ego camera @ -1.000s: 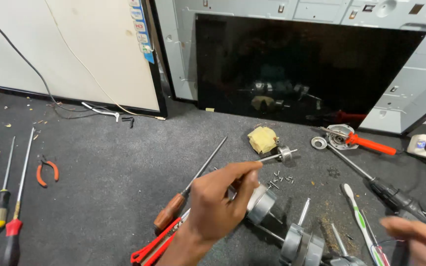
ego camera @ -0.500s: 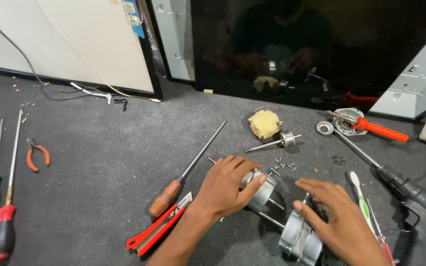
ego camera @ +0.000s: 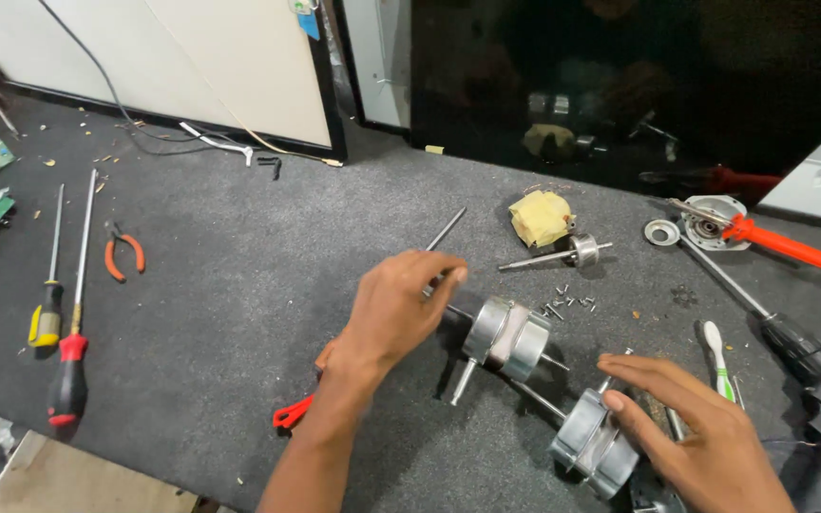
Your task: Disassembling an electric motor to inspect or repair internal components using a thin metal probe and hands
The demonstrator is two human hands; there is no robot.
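Mat (ego camera: pixel 220 313), dark grey, under both hands. Left hand (ego camera: pixel 396 309) w/ fingers curled, pinching thin metal shaft at its tip, just left of silver motor (ego camera: pixel 507 337), not touching housing. Right hand (ego camera: pixel 696 427) spread flat, fingers resting on 2nd silver motor (ego camera: pixel 589 445). Screwdriver w/ orange handle (ego camera: pixel 762 237) far above right hand. Yellow coil (ego camera: pixel 540 217) above left hand. Small screws (ego camera: pixel 567 304) btwn hands, nearer left.

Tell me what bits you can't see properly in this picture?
Head view:
- Orange-handled screwdriver: the left hand covers its middle, so the grip can't be judged.
- Nearer silver motor: partly behind the right hand, near the bottom edge.
- Red-handled pliers: the forearm hides most of them.
- Tiny screws: too small to count.
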